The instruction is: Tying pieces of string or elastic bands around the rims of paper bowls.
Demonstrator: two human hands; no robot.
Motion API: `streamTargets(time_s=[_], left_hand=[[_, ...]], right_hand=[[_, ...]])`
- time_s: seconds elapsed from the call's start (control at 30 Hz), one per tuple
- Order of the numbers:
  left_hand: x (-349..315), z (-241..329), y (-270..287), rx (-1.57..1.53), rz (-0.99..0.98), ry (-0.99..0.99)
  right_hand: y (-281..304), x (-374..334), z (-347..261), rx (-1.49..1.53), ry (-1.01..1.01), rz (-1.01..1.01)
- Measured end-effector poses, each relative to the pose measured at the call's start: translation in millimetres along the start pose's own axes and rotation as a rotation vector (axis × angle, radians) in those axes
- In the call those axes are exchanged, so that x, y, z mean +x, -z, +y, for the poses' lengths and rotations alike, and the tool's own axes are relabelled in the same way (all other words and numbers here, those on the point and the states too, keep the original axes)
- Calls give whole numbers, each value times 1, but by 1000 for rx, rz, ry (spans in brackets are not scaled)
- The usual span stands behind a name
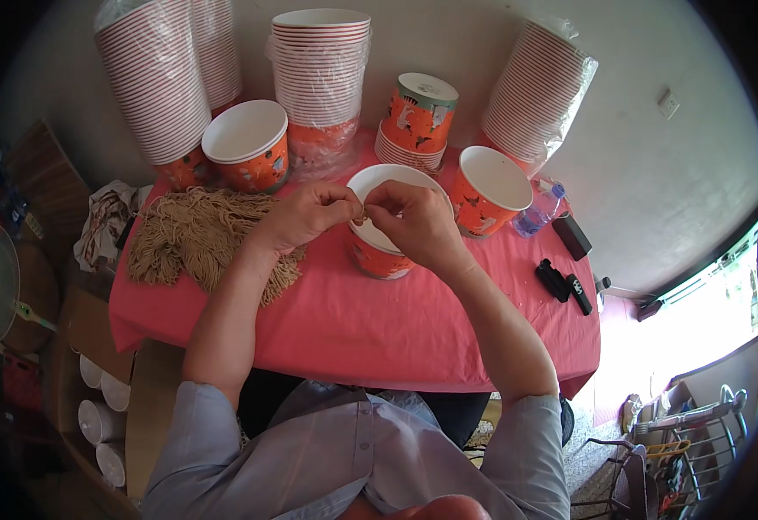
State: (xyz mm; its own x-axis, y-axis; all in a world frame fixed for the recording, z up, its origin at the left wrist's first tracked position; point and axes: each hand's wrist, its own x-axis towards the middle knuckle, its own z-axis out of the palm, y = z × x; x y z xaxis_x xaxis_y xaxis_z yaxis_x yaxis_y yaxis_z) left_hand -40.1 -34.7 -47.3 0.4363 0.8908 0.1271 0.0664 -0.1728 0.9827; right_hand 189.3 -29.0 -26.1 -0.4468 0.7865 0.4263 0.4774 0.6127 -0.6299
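At the far left, a cardboard box point(149, 407) stands on the floor beside the table, with white round tubs point(102, 423) inside. On the pink tablecloth point(353, 338), a tall leaning stack of paper buckets point(154, 82) is at the back left, and an open orange bucket point(268, 170) is next to it. In front of these lies a loose pile of tan strings point(193, 238). Another stack in clear plastic point(318, 78) stands behind, near the wall.

The left hand point(310, 212) is right of the pile, in the air; its thumb and first finger are narrow, pinching a small brownish bit of string point(359, 218). This bit is between the two hands, above the left part of the rim of the middle bucket point(379, 258). The right hand point(415, 217) also has its thumb and first finger close together at the same bit; how much string is inside the fingers, I cannot tell.

Behind the right hand is an upside-down bucket point(420, 121). More to the right are an upright open bucket point(479, 212), a leaning wrapped stack point(539, 95), a clear bottle point(539, 208) and a black box point(572, 236).
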Motion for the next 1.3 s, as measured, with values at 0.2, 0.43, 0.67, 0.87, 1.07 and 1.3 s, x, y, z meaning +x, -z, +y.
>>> streamTargets(time_s=[0.2, 0.43, 0.67, 0.87, 1.07, 1.3], left_hand=[[4, -8, 1, 2, 20, -11], [3, -1, -1, 0, 22, 29], [-2, 3, 4, -30, 27, 21], [-1, 3, 3, 56, 47, -3], [2, 4, -8, 130, 115, -60], [4, -2, -5, 319, 218, -145]], right_hand=[[1, -2, 1, 23, -3, -23], [4, -4, -6, 0, -81, -30], [5, -2, 2, 1, -88, -33], [4, -1, 2, -11, -58, -46], [5, 0, 1, -36, -102, -37], [9, 0, 3, -47, -149, -36]])
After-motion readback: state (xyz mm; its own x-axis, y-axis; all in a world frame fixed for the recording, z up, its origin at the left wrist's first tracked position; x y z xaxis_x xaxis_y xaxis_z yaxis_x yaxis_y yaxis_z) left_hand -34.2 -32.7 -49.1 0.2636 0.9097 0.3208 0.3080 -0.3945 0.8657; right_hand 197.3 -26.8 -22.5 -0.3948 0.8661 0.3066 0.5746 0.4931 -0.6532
